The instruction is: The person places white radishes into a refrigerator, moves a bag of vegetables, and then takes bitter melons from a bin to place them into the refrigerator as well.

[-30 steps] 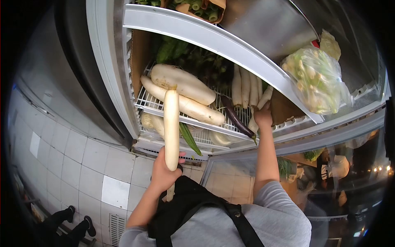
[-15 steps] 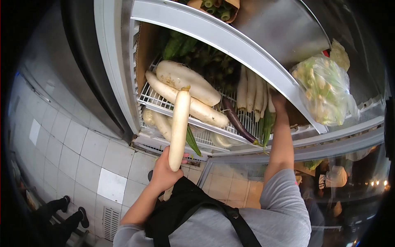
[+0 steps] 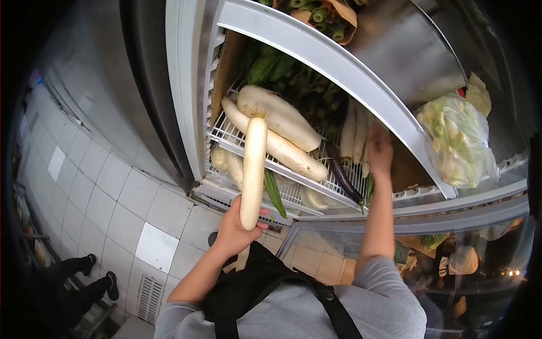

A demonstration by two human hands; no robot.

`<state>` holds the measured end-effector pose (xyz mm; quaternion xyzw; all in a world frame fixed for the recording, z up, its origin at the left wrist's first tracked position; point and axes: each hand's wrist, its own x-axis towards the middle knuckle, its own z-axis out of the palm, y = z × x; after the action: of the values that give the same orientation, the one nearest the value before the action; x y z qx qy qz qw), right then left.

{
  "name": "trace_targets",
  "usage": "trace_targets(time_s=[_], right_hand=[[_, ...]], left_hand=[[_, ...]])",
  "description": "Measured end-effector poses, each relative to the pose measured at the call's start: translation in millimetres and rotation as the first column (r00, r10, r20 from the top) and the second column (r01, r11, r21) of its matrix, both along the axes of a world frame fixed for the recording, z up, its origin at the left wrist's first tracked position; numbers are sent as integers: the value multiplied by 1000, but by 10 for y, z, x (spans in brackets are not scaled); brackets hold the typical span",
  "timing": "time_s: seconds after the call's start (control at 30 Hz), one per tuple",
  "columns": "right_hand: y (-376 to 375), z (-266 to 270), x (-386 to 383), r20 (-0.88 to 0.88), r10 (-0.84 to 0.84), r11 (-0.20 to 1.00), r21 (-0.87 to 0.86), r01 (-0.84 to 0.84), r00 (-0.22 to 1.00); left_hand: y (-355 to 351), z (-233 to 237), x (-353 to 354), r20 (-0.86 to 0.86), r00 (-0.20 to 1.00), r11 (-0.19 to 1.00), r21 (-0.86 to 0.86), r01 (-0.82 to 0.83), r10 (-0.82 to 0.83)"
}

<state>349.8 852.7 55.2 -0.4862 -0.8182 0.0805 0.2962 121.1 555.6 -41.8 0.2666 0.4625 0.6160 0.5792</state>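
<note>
My left hand (image 3: pixel 239 227) is wrapped round the lower end of a long white daikon (image 3: pixel 256 169), which stands nearly upright in front of the shelf. A pale end of something (image 3: pixel 243 259) shows below that hand. My right hand (image 3: pixel 380 151) reaches inside the fridge, beside a row of slender white roots (image 3: pixel 354 133); its fingers are blurred and partly in shadow. On the wire shelf (image 3: pixel 230 134) lie a thick daikon (image 3: pixel 278 116) and a longer daikon (image 3: pixel 289 153). A dark eggplant (image 3: pixel 344 175) rests left of my right forearm.
A white frame bar (image 3: pixel 339 62) crosses above the shelf. Higher up are a bag of vegetables (image 3: pixel 454 141) and a large metal container (image 3: pixel 409 53). The glass door (image 3: pixel 440 226) is on the right. Another person's legs (image 3: pixel 84 282) show at lower left.
The view has shifted, so the fridge appears further right. My right hand has moved left over the slender white roots. My left hand still holds the daikon.
</note>
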Motion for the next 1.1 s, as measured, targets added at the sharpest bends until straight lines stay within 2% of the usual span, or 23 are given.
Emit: trace_targets(time_s=[0.03, 0.07, 0.1, 0.13, 0.2, 0.23, 0.3, 0.33, 0.37, 0.43, 0.47, 0.53, 0.57, 0.6, 0.63, 0.7, 0.77, 0.83, 0.87, 0.93, 1.0, 1.07, 1.1], right_hand=[[-318, -52, -69, -180, 126, 966, -201, -161, 976], [-837, 67, -278, -331, 142, 833, -468, -294, 933], [-1137, 12, -335, -467, 270, 674, -533, -511, 842], [-1323, -118, -307, -431, 283, 509, -690, -515, 857], [-1633, -321, -376, -453, 440, 219, -783, -582, 776], [-1804, -401, -426, -582, 330, 213, -721, -659, 744], [-2057, -509, -517, -788, 102, 239, -573, -784, 608], [-2059, -541, -533, -832, 72, 300, -508, -808, 550], [-2036, -556, -504, -796, 87, 410, -519, -750, 599], [-1988, -557, -423, -715, 97, 615, -504, -607, 692], [-1975, -521, -411, -702, 111, 721, -430, -543, 704], [-1831, -453, -346, -729, 34, 860, -327, -391, 684], [-1762, -300, -270, -752, -79, 832, -411, -372, 654], [-1674, -254, -202, -689, -124, 880, -409, -242, 714], [-1563, -222, -137, -625, -175, 914, -391, -111, 761], [-1177, -102, -5, -387, -269, 954, -231, 190, 882], [-473, -211, 330, -284, -156, 988, -46, 149, 946], [-110, -65, 234, -16, -299, 954, -41, 298, 954], [181, -135, 310, 78, -243, 960, 161, 229, 967], [816, -444, 498, 285, -173, 859, 512, 3, 943], [1008, -456, 350, 166, -258, 947, 237, 215, 952], [990, -442, 261, 285, -346, 916, 309, 255, 894], [904, -385, 146, 322, -401, 910, 252, 330, 858]], left_hand=[[24, 10, 6, 25, 999, 1000, 4, 21, -21], [56, 15, 20, -40, 999, 999, 32, 29, -27], [97, 22, 33, -104, 994, 998, 59, 38, -32], [145, 34, 40, -169, 985, 995, 87, 47, -31], [271, 96, 89, -289, 956, 983, 183, 12, 42], [346, 138, 139, -342, 936, 973, 231, 1, 80], [515, 205, 239, -408, 901, 944, 329, -5, 147], [616, 231, 283, -424, 888, 926, 377, -5, 178], [701, 259, 332, -439, 874, 906, 423, -4, 209], [794, 440, 407, -546, 808, 862, 497, 99, 221], [847, 451, 432, -567, 807, 872, 467, 149, 166], [845, 419, 417, -734, 673, 896, 360, 262, 98], [839, 396, 417, -803, 593, 903, 297, 311, 60], [812, 347, 431, -781, 617, 892, 346, 291, 102], [778, 317, 419, -759, 648, 890, 337, 306, 65], [687, 252, 409, -707, 707, 888, 315, 336, -17], [604, 162, 460, -688, 725, 892, 319, 320, -14], [558, 137, 477, -675, 738, 892, 317, 323, -27], [532, 137, 472, -671, 740, 890, 308, 337, -48], [502, 106, 454, -669, 742, 896, 304, 323, -41], [475, 31, 424, -676, 737, 908, 310, 283, 2], [462, -13, 390, -667, 744, 919, 315, 236, 37], [446, -27, 386, -662, 748, 922, 317, 221, 47]])
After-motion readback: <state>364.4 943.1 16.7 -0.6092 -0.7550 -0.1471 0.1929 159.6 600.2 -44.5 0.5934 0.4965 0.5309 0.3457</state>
